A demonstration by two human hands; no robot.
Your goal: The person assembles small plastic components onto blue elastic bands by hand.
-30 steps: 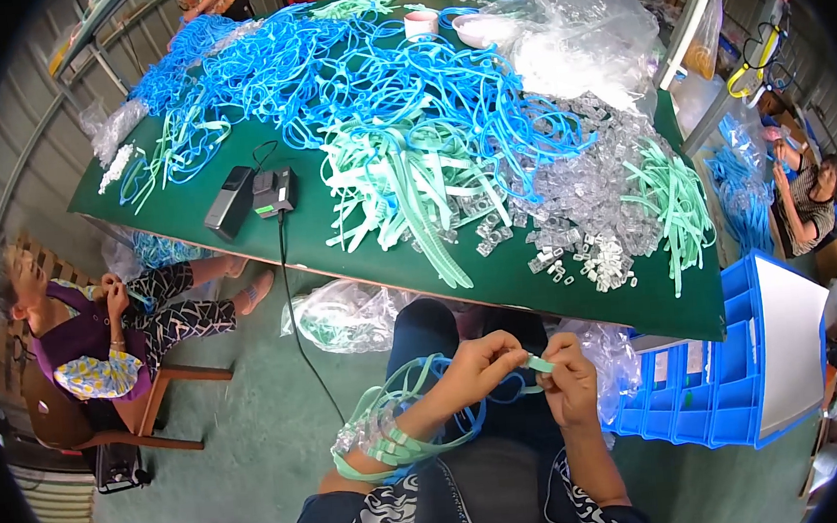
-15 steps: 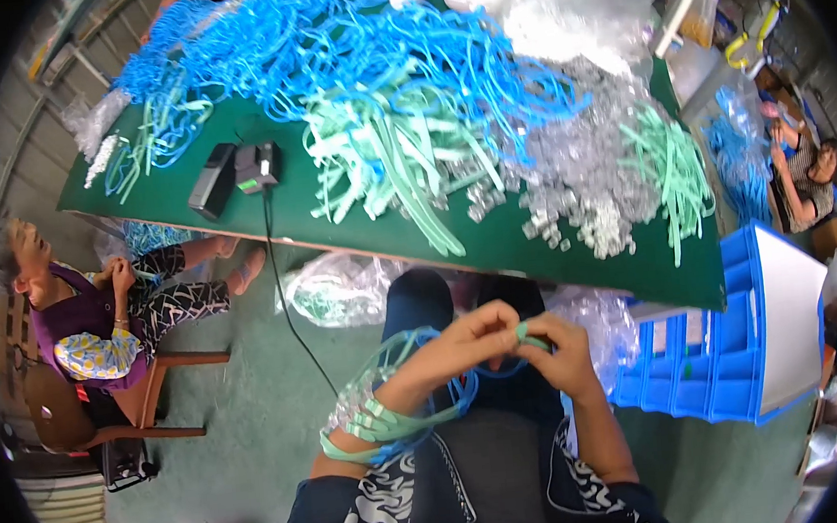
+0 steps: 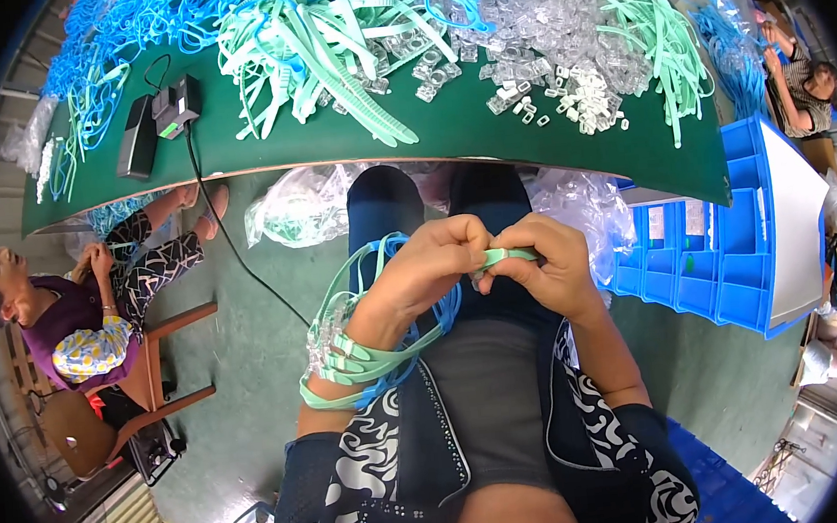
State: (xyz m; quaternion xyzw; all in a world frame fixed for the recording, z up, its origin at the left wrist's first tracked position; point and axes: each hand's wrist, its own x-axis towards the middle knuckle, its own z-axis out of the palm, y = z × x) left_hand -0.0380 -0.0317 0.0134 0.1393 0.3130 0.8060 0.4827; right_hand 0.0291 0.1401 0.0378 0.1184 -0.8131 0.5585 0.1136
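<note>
My left hand (image 3: pixel 435 263) and my right hand (image 3: pixel 554 263) meet above my lap, both pinching a short stretch of light green strap (image 3: pixel 511 254). A small pale piece sits on that strap between the fingertips; its exact form is too small to tell. Around my left wrist and forearm hang several looped straps (image 3: pixel 348 363), green and blue, with clear buckles (image 3: pixel 325 343) on them. In front, on the table, lies a heap of loose green straps (image 3: pixel 323 48).
The green table (image 3: pixel 311 144) also carries blue straps (image 3: pixel 116 39), clear buckles (image 3: pixel 544 40), small white rings (image 3: pixel 583 99) and a black device (image 3: pixel 175 108) with a cable. Blue bins (image 3: pixel 722 247) stand at right. One person (image 3: pixel 89 317) sits at left, another (image 3: pixel 803 89) far right.
The view has tilted down, so the table sits higher in the picture. Both hands remain together on the green strap, and more of the strap shows between the fingers.
</note>
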